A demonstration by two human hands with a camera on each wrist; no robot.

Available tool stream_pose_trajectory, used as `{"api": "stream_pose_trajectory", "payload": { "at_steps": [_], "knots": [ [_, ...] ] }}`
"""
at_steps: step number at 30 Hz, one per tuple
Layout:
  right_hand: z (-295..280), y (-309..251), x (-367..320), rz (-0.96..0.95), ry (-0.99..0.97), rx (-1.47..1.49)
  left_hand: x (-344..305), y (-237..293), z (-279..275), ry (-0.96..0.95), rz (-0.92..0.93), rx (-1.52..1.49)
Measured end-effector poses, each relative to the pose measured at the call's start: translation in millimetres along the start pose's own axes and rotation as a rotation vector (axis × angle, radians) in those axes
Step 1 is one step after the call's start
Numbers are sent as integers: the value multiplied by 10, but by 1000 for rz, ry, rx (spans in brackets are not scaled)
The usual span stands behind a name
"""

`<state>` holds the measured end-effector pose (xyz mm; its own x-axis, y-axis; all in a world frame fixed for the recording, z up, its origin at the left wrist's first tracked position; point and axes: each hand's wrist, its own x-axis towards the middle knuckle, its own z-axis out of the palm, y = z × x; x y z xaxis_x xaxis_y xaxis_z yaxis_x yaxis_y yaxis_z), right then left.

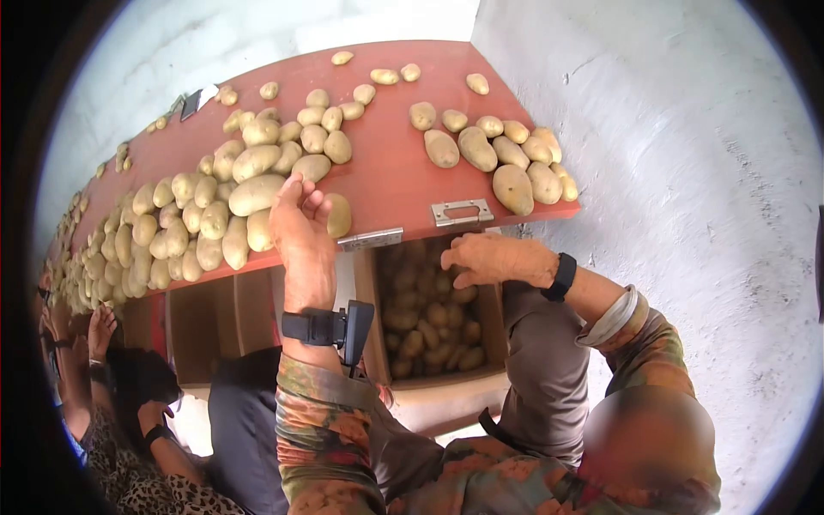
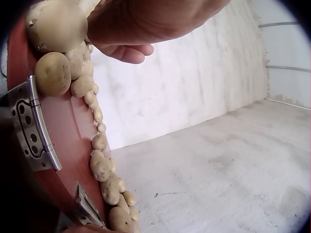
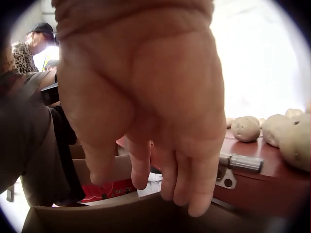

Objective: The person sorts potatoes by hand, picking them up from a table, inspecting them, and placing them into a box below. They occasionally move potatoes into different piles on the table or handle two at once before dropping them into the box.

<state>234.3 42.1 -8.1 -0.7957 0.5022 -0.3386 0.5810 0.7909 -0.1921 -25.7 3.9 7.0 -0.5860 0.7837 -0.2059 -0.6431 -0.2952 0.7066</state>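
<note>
A long red table [image 1: 386, 172] carries many pale potatoes. My left hand [image 1: 300, 193] hovers over its near edge with fingers relaxed and loosely spread, between a large potato [image 1: 255, 194] and a smaller one [image 1: 339, 215]. In the left wrist view the left hand [image 2: 126, 51] holds nothing, just above a round potato [image 2: 52, 73]. My right hand [image 1: 463, 257] hangs below the table edge over a cardboard box [image 1: 446, 378] filled with potatoes. The right hand [image 3: 160, 184] has its fingers pointing down, empty, above the box rim [image 3: 97, 213].
Metal hinges [image 1: 462, 212] sit on the table's near edge. A separate potato cluster [image 1: 506, 159] lies at the table's right end. A white wall [image 1: 687, 172] closes the right side. Other people's hands [image 1: 99, 330] work at the left. Another box [image 1: 206, 318] stands under the table.
</note>
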Motion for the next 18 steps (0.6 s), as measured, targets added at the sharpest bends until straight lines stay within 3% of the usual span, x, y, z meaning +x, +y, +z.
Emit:
{"api": "stream_pose_trajectory", "payload": {
  "at_steps": [3,13,18],
  "knots": [
    [65,-73,-10,-71,-32,119,-24,-2,2,1,5,5],
    [-78,-213,13,-61,-159,83,-36,8,18,36,14,14],
    [-55,-188,43,-119,36,112,-25,3,-7,10,23,12]
  ]
}}
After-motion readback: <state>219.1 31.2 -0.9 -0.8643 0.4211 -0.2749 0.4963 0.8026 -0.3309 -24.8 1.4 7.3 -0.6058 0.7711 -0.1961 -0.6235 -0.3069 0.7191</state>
